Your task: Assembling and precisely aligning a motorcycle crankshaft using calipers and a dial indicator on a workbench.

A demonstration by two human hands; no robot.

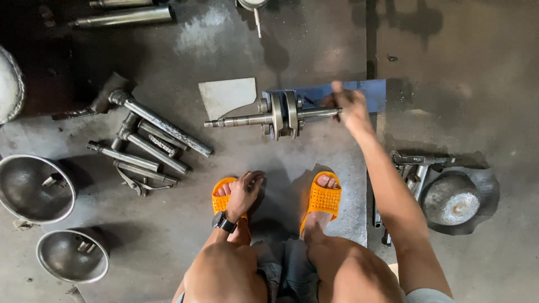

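Head view: crankshaft on floor at 12 o'clock is gripped at its shaft end by right hand; left hand, loosely curled, holding nothing, is rested on orange sandal.

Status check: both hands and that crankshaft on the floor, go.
Right hand gripping one shaft end of the grey steel crankshaft. Left hand resting on the orange sandal, holding nothing. Crankshaft lies flat on the floor, a pale sheet beside it.

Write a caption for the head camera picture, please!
Right hand grips a crankshaft on the workshop floor; left hand rests on an orange sandal.
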